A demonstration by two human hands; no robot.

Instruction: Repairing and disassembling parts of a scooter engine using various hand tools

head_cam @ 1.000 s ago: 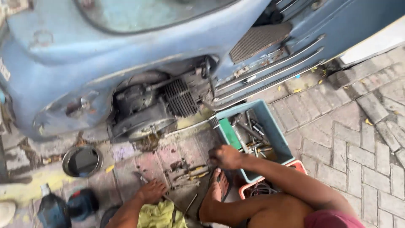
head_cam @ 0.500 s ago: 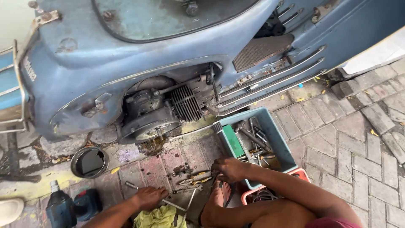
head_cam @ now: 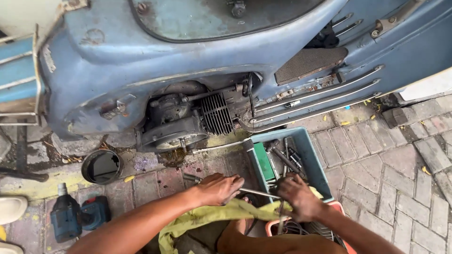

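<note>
At the far left a pale sandal (head_cam: 12, 209) lies on the brick floor (head_cam: 376, 155), with a blue power drill (head_cam: 77, 216) just beside it and a round black pan (head_cam: 101, 166) a little further up. Above them stands a blue scooter (head_cam: 141, 61), side cover off, its engine (head_cam: 183, 120) with the finned cylinder bare.

The left hand (head_cam: 219, 188) is closed over a long metal rod tool (head_cam: 256, 192) near one end; the right hand (head_cam: 296, 197) grips the same tool further along, together with a yellow rag (head_cam: 212, 216) that trails across the lap. The step in hand looks like wiping or readying the tool, low before the engine. The next move likely calls for a firm two-handed hold and room to swing the end toward the engine.

To the right a blue tray (head_cam: 310, 155) of wrenches sits on the bricks, a red basket (head_cam: 275, 228) touching its near edge. The place is outdoors, on worn, stained paving.
</note>
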